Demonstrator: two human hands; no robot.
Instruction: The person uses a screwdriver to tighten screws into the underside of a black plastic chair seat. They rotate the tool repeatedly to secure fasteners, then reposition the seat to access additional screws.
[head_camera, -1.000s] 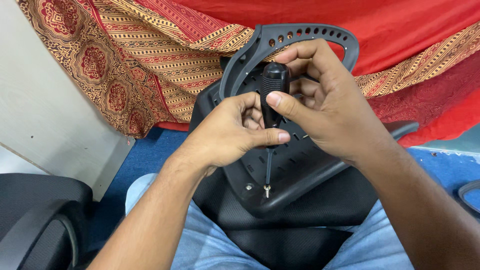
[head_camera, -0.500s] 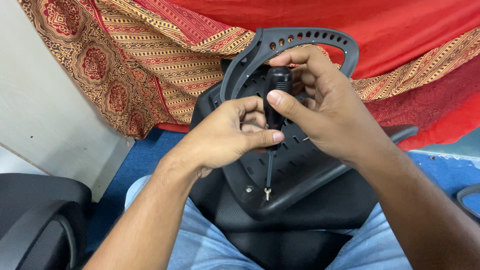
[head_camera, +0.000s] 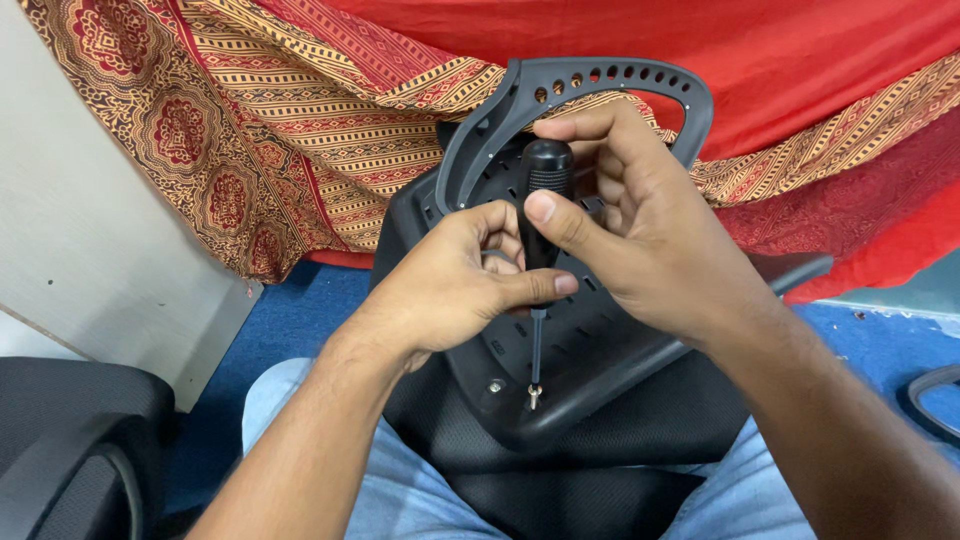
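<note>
On the person's lap, across blue jeans (head_camera: 330, 470), rests a dark grey plastic chair back frame (head_camera: 600, 350), tilted so that its curved, perforated top loop (head_camera: 640, 80) rises toward the draped cloth behind. Both hands meet at a black-handled screwdriver (head_camera: 546, 190) standing nearly upright over the frame. The right hand (head_camera: 650, 240) is wrapped around the ribbed handle from the far side, its thumb pressed along the front of the grip and its fingers curled closed over the top. The left hand (head_camera: 450, 290) is closed lower down, thumb and fingers pinched together where handle meets shaft, steadying it. Below the left thumb the thin metal shaft (head_camera: 537, 350) runs down to a small silver screw (head_camera: 535, 398) near the lower edge of the frame; the tip touches the screw head. Just left of it sits a second, round screw head (head_camera: 494, 386) in the plastic. Under the frame lies a black mesh seat cushion (head_camera: 560, 480). Behind, a red and gold patterned fabric (head_camera: 260, 130) hangs against a pale wall (head_camera: 80, 250), with plain red cloth (head_camera: 800, 60) at the right. Blue carpet (head_camera: 880, 350) shows beside the knees, and a black chair part (head_camera: 70, 440) sits at the lower left
</note>
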